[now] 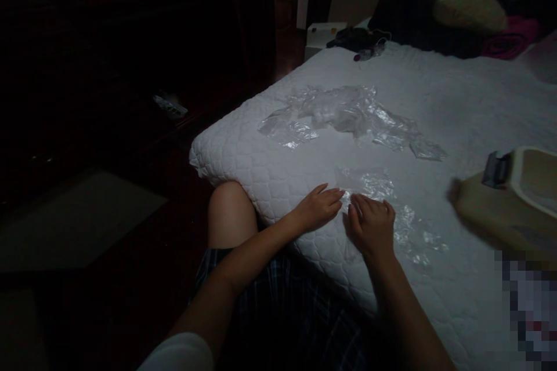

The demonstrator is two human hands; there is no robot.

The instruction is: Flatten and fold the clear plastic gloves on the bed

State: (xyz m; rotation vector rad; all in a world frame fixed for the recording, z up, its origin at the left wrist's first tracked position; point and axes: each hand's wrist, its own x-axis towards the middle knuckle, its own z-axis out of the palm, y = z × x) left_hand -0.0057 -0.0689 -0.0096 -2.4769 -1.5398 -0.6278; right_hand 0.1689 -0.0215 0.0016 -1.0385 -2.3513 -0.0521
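A thin, crinkled clear plastic bag [378,184] lies on the white quilted bed near its front edge. At the bag's near edge is my left hand [321,207], its fingers stretched out towards the right and the thumb apart. My right hand [375,225] rests over the bag just beside it, fingers loosely bent and spread. Nothing shows gripped in either hand. Beyond them, more clear plastic bags [343,113] are spread in a wrinkled strip across the bed. Further crumpled plastic [409,229] reaches out to the right of my right hand.
The quilted bed [243,151] fills the middle and right. A beige case with a dark latch [487,203] stands on it at right. A bottle [368,54], dark cloth and a pink roll [511,37] lie at the far side. My bare knee [232,211] touches the bed's edge.
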